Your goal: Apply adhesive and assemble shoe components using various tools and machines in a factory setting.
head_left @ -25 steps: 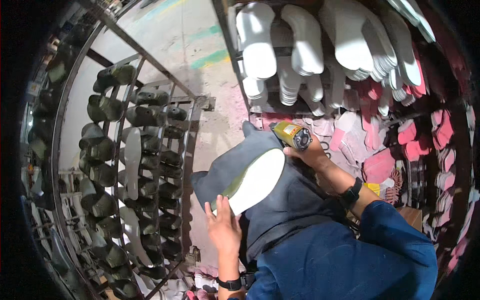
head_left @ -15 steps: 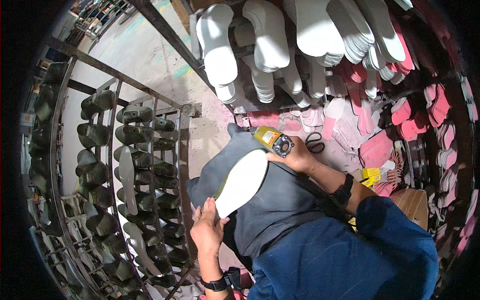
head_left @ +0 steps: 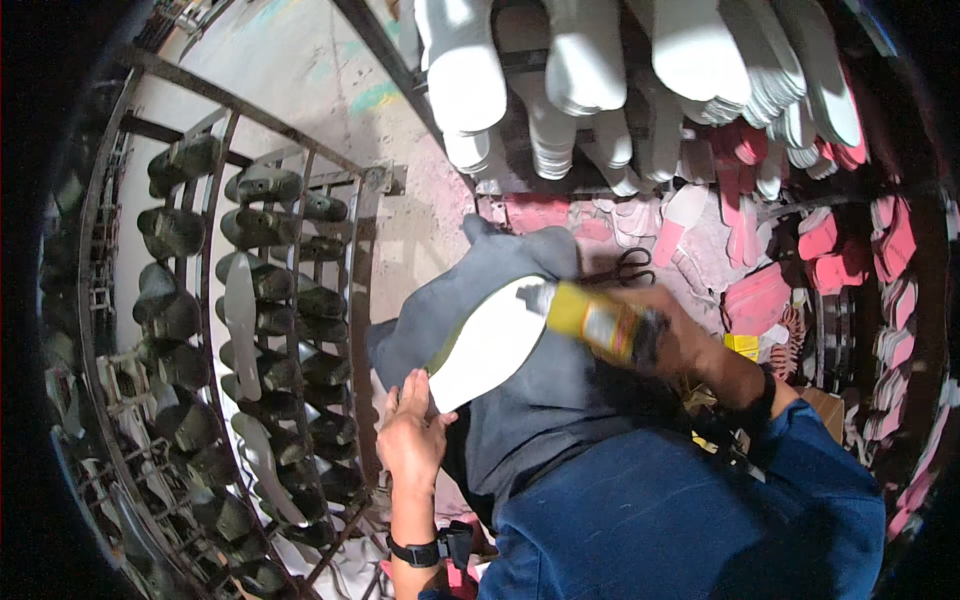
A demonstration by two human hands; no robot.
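A white insole (head_left: 487, 348) lies on top of a dark green shoe last (head_left: 446, 352), whose rim shows along the insole's left edge. Both rest on the dark grey cloth (head_left: 425, 277) over my lap. My left hand (head_left: 412, 425) grips the narrow near end, fingers along the left side and thumb at the lower tip. In my right hand (head_left: 690, 335), blurred by motion, is a yellow air staple gun (head_left: 596, 322). Its grey nose meets or hovers just over the insole's wide far end; I cannot tell which.
At left stands a metal rack (head_left: 210, 190) holding several dark green lasts (head_left: 185, 310), some with insoles on them. White insole stacks (head_left: 590, 60) hang on a rack at far right, with pink ones (head_left: 840, 260) beyond. Scissors (head_left: 635, 264) lie among pink scraps near a yellow box (head_left: 741, 345).
The staple gun has swung round, bringing its nose over the insole's far end; my right hand has moved right and nearer. My left hand keeps its hold. The view has shifted slightly.
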